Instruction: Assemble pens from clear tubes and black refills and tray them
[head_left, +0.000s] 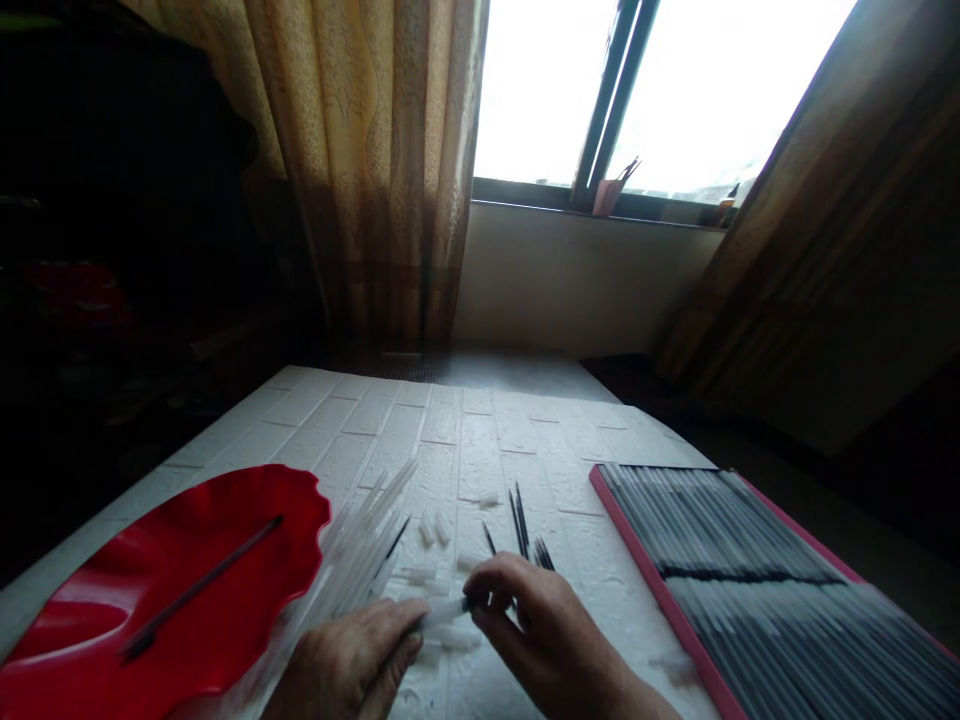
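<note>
A translucent plastic tube spans the gap between my two hands, low in the middle of the view. My left hand pinches its near-left end between thumb and fingers. At the other end, the fingertips of my right hand are closed on a small dark piece; blur hides its exact kind. Several long clear tubes lie left of my hands, with a thin dark pointed stick beside them. Short clear caps are scattered just beyond. Dark pointed sticks lie behind my right hand.
On the left, a red scalloped tray holds one dark slim stick. A pink-edged box at right is packed with rows of dark sticks in clear sleeves. Brick-patterned white covering spreads over the table. Curtains flank a window.
</note>
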